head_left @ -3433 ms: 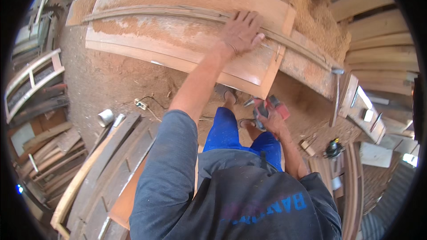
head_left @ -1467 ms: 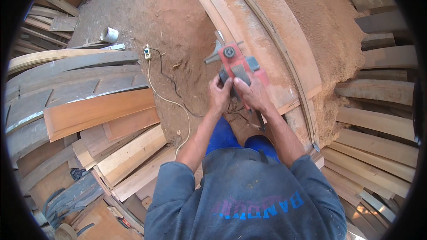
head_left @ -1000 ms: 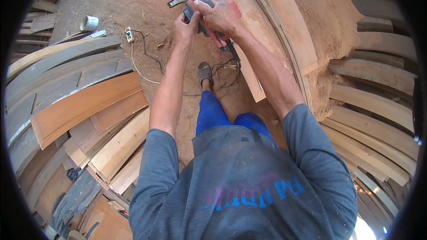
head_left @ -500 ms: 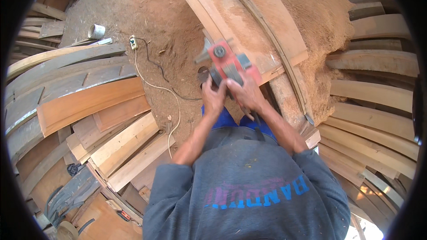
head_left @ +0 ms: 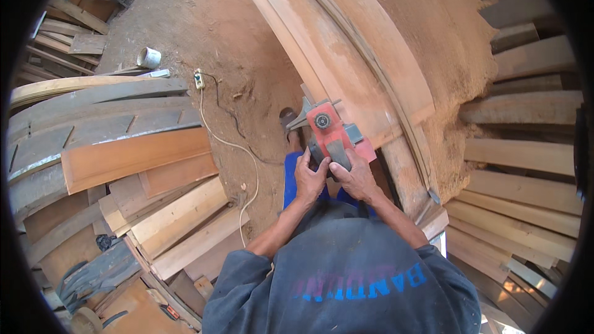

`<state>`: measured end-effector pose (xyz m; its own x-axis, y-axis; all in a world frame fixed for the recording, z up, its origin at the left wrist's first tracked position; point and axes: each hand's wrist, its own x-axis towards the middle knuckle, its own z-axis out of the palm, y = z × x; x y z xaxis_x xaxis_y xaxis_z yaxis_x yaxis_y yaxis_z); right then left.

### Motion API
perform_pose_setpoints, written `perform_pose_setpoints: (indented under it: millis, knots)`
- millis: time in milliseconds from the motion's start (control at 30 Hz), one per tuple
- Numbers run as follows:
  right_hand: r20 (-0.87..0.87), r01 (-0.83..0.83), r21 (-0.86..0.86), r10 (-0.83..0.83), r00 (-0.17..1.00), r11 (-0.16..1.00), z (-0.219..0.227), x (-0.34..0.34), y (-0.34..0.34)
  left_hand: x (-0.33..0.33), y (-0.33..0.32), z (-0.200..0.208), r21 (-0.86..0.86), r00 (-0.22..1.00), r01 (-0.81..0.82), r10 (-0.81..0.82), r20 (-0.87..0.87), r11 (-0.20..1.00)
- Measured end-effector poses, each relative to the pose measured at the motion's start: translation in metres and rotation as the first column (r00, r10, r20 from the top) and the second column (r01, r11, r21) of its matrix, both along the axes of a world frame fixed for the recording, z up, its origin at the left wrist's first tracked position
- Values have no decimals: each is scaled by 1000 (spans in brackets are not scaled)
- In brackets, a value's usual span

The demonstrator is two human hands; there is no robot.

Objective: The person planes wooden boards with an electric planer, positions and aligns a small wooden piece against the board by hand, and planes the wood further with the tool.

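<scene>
Brown dirt ground point(head_left: 185, 21) spreads under the whole workspace. Along its right side lie rows of timber boards point(head_left: 520, 154); at its left side, more planks point(head_left: 142, 139) are piled, some grey, some orange-brown. A long wooden panel point(head_left: 303, 31) stretches away from the person, its surface dusted, with loose sawdust point(head_left: 451, 43) heaped beside its right edge. A narrow wooden strip point(head_left: 365, 49) lies lengthwise along the panel and runs out beyond its near end.

The red power planer point(head_left: 334, 130) is held in front of the person at the panel's near left corner, its round dark knob facing up; whether it touches the panel cannot be told. The right hand point(head_left: 357, 176) grasps its dark grey rear part, thumb on top, and the left hand point(head_left: 310, 176) grips the same part from the left, fingers partly hidden.

A white tub point(head_left: 149, 57) lies tipped on the ground beyond the left planks. Near it sits a small socket block point(head_left: 198, 79), trailing a pale cord point(head_left: 229, 143).
</scene>
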<state>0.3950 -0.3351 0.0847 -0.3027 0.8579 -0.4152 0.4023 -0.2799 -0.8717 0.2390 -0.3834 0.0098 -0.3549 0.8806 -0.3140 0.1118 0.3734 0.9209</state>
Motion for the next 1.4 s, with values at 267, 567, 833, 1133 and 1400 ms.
perform_pose_setpoints:
  millis: [267, 567, 833, 1133, 1400]
  knots:
    - [-10, -24, 36, 24, 1000, 999, 5, -84, 130, -77, 128, -1, 81, 992, -66, 57, 113, 995]
    - [26, -42, 87, 40, 999, 995, -3, -157, 244, -148, 243, -4, 69, 995, -93, 90, 44, 993]
    - [-23, -41, 73, 43, 999, 996, 7, -223, 337, -210, 336, -13, 126, 987, -137, 124, 107, 982]
    - [-12, -26, 168, 28, 1000, 985, 18, -270, 408, -255, 408, -7, 137, 983, -163, 150, 103, 977]
    - [-2, -25, 221, 26, 1000, 975, 19, -320, 485, -300, 488, 6, 178, 984, -159, 142, 104, 971]
